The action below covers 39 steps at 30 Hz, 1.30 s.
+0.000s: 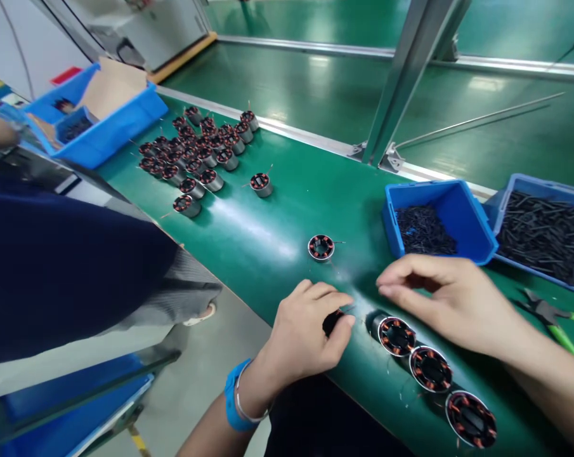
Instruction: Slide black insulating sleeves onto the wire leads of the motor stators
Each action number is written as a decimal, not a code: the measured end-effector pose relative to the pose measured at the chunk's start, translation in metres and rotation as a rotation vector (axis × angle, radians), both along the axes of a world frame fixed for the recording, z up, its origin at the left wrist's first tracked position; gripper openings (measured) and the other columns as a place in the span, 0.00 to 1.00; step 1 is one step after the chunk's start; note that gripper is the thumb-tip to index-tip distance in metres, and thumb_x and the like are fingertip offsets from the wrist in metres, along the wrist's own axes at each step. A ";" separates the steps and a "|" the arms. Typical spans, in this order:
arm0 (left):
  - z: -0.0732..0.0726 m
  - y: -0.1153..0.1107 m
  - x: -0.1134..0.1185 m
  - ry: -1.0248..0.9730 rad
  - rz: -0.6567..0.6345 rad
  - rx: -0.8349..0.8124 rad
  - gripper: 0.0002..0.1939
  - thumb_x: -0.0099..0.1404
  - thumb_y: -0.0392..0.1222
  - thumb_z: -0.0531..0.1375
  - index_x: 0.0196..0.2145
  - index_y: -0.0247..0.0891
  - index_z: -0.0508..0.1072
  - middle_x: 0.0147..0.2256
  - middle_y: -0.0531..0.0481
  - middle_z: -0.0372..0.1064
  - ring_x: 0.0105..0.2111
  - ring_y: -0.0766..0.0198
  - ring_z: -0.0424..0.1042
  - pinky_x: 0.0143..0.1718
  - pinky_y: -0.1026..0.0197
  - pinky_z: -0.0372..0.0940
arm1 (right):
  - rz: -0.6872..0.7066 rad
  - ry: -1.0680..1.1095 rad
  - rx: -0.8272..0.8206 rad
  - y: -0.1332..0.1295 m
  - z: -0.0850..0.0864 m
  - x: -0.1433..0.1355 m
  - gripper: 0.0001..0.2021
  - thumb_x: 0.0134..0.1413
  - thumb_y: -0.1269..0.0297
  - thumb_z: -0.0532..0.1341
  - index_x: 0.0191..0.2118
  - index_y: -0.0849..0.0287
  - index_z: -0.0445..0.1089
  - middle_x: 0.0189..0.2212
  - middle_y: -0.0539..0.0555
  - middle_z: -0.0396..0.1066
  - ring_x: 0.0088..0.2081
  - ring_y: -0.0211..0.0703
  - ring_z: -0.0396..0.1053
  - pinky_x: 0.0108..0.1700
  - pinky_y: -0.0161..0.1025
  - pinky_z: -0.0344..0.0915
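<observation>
My left hand (pixel 306 330) is wrapped around a motor stator (pixel 333 321) at the front edge of the green bench. Only a dark bit of that stator shows between thumb and fingers. To its right, above the bench, my right hand (pixel 451 304) has thumb and forefinger pinched together. Whatever may be in that pinch is too small to make out. Just below the right hand, three stators with copper windings stand in a slanting row, the nearest one (pixel 397 336) beside its fingers. A single stator (pixel 321 247) with thin wire ends stands beyond my left hand.
Many stators (pixel 191 149) stand grouped at the far left, with one (pixel 261 184) apart. Two blue bins (pixel 467 222) (pixel 515 190) hold short black tubes. Green-handled cutters (pixel 548 314) lie right. A metal post (pixel 401 82) rises behind. Another person (pixel 68 254) stands at left.
</observation>
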<state>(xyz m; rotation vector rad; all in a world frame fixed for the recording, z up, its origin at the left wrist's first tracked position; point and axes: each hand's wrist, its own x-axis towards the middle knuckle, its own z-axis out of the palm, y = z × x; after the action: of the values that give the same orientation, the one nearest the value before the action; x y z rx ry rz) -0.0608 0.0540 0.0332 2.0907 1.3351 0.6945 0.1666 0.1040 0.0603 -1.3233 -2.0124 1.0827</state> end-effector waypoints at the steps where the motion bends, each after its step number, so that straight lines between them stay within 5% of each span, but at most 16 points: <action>1: 0.000 0.000 0.002 -0.025 -0.012 -0.052 0.09 0.64 0.38 0.60 0.41 0.39 0.79 0.36 0.49 0.78 0.33 0.59 0.72 0.38 0.53 0.68 | 0.016 0.048 -0.088 -0.005 -0.005 -0.005 0.05 0.57 0.63 0.63 0.33 0.55 0.76 0.30 0.49 0.78 0.31 0.38 0.75 0.33 0.34 0.70; 7: -0.011 -0.005 0.014 -0.194 0.104 -0.157 0.07 0.65 0.37 0.60 0.37 0.40 0.79 0.31 0.51 0.76 0.33 0.61 0.71 0.37 0.57 0.66 | 0.012 0.275 -0.331 -0.011 -0.033 -0.017 0.05 0.54 0.66 0.64 0.37 0.57 0.75 0.33 0.51 0.79 0.32 0.37 0.75 0.36 0.34 0.73; 39: -0.014 -0.007 0.015 -0.219 0.107 -0.133 0.07 0.65 0.37 0.59 0.37 0.40 0.79 0.32 0.50 0.76 0.32 0.61 0.70 0.36 0.56 0.65 | 0.093 0.080 -0.236 -0.004 -0.015 -0.022 0.04 0.55 0.66 0.64 0.36 0.56 0.76 0.30 0.49 0.78 0.32 0.39 0.74 0.35 0.36 0.71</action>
<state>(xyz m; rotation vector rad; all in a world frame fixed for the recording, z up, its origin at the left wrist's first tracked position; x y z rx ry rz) -0.0462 0.0465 0.0196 1.7939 1.3386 0.8302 0.1443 0.1001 0.0449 -1.2865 -1.9503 1.4304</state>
